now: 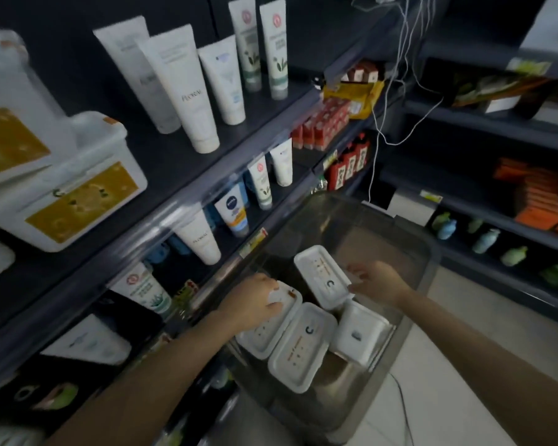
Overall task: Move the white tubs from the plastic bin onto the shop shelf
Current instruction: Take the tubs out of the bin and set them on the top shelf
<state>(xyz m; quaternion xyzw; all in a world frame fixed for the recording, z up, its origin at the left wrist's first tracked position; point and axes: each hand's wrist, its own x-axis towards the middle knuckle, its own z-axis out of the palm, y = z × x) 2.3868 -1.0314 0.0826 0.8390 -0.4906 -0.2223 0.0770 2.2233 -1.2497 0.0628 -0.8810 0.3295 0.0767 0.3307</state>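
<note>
From the head view I look down into the clear plastic bin, which stands just beside the dark shop shelf. Four white tubs lie inside it. They are rectangular with rounded corners and raised rims, their flat lids carrying small orange print and a dark "C" mark.

My left hand rests on the tub at the shelf side of the bin, fingers curled over its far end, gripping the lid edge. My right hand sits at the right edge of the far tub, fingers spread loosely and touching its rim; whether it has a real hold I cannot tell.

A third tub lies in the middle, touching the first, and a fourth sits tilted against the bin's right wall.

Two more white tubs with yellow labels already stand on the shelf, up left of the bin.
</note>
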